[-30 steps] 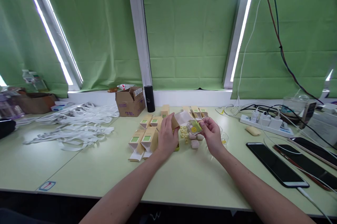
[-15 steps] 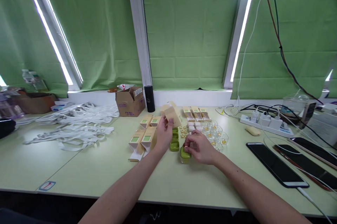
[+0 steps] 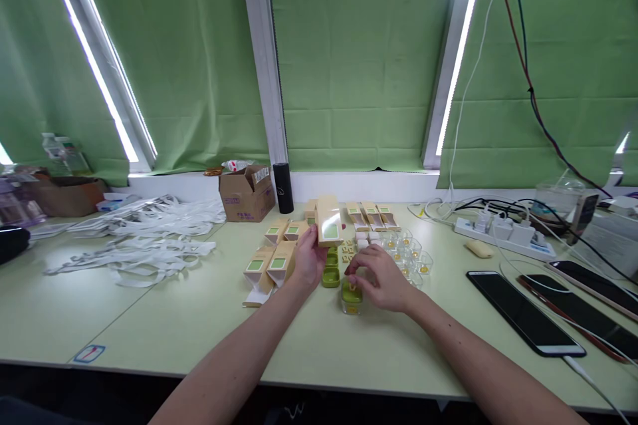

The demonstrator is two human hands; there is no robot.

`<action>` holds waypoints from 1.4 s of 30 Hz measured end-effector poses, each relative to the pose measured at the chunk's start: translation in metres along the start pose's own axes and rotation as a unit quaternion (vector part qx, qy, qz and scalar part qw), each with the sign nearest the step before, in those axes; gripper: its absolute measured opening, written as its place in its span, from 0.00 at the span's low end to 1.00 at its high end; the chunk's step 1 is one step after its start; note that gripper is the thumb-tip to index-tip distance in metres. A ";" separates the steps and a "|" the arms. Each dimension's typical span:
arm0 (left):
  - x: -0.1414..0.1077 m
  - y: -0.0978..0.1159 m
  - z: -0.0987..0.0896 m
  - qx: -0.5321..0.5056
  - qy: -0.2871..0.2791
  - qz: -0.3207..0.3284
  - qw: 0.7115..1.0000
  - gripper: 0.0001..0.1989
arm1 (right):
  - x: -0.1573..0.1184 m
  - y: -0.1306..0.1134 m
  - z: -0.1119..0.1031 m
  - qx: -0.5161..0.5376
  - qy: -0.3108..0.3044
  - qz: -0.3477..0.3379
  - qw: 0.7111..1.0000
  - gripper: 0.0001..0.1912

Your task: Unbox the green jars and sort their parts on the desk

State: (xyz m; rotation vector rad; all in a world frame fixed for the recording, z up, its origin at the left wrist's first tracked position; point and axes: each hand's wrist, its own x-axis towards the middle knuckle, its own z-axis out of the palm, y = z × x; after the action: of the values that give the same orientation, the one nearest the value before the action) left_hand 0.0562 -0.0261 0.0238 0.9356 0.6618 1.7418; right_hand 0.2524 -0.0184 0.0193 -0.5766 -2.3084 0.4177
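My left hand (image 3: 310, 259) is closed on a beige carton (image 3: 329, 220) with a green label, raised above the table. My right hand (image 3: 379, 279) has its thumb and fingers together at the top of a small clear jar (image 3: 351, 306) with a green lid (image 3: 351, 292); a small yellowish piece shows at the fingertips, too small to name. Between the hands lie green lids (image 3: 330, 277) in a column and small beige pieces (image 3: 347, 250). White caps (image 3: 367, 239) and clear cups (image 3: 411, 253) with yellow centres sit beyond my right hand.
More beige cartons (image 3: 282, 262) stand left of my left hand, others (image 3: 371, 215) at the back. A cardboard box (image 3: 248, 193) and black cylinder (image 3: 283, 187) are behind. White straps (image 3: 159, 232) lie left; phones (image 3: 523, 312), a power strip (image 3: 503, 239) and cables lie right.
The carton in my left hand has turned upright, its green label now facing me. My right hand has lifted slightly off the lid, and a small yellowish piece now shows there.
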 end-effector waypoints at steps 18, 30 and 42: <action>-0.010 0.000 0.008 0.041 -0.067 -0.023 0.997 0.22 | 0.009 0.004 0.008 0.255 0.153 0.125 0.947 0.19; -0.015 -0.001 0.013 0.123 -0.068 0.006 0.990 0.27 | 0.013 0.002 0.003 0.404 0.152 0.151 0.890 0.27; -0.021 -0.003 0.014 0.259 -0.145 0.110 0.949 0.27 | 0.020 0.015 0.009 0.422 0.254 0.205 0.846 0.27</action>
State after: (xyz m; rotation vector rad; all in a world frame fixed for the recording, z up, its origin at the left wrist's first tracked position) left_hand 0.0738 -0.0448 0.0232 1.6480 0.8633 1.5956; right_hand 0.2370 0.0035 0.0175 -0.6134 -1.2849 1.2339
